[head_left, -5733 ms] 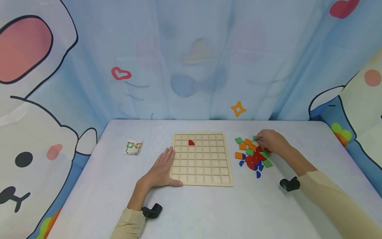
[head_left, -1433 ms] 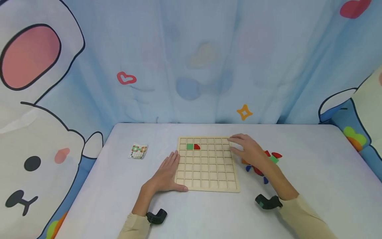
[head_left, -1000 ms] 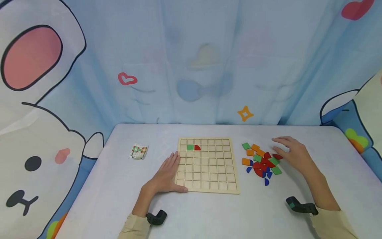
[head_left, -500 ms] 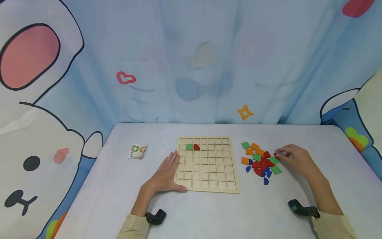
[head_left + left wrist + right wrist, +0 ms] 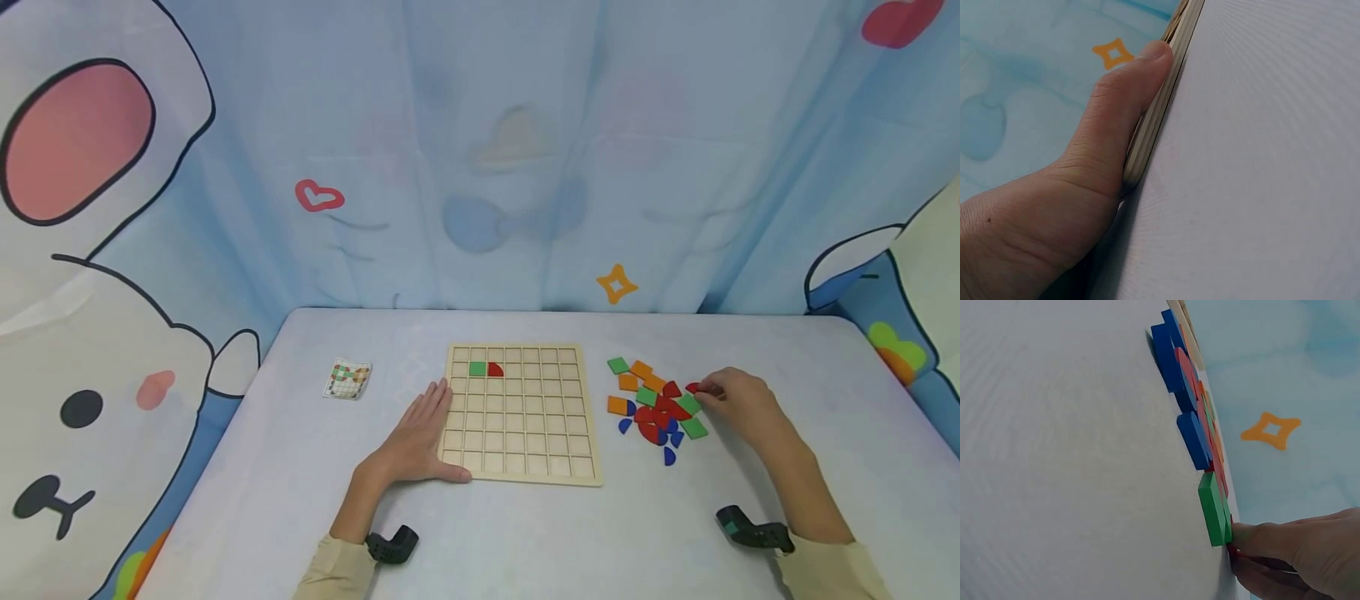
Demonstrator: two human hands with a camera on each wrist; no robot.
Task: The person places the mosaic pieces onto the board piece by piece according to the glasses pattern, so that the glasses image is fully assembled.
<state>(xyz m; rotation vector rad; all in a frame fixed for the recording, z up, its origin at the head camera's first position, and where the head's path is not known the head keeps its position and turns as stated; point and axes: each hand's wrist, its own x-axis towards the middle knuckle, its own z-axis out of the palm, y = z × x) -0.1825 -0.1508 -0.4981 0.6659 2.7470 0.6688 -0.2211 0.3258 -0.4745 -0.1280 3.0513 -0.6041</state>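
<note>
Flat red tile [image 5: 693,387] at the right side of a heap of small red, blue, green and orange tiles [image 5: 663,405] is pinched in the grip of the right hand [image 5: 741,402]. The left hand [image 5: 412,437], grip released, lies along the left edge of a pale wooden grid board [image 5: 517,421], thumb at the near edge. I see a green square tile [image 5: 477,369] and a red quarter-round tile [image 5: 495,370] in the board.

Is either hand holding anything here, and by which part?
The right hand pinches a red piece by the end nearer the palm; the left hand merely rests around the near left corner of the board.
</note>
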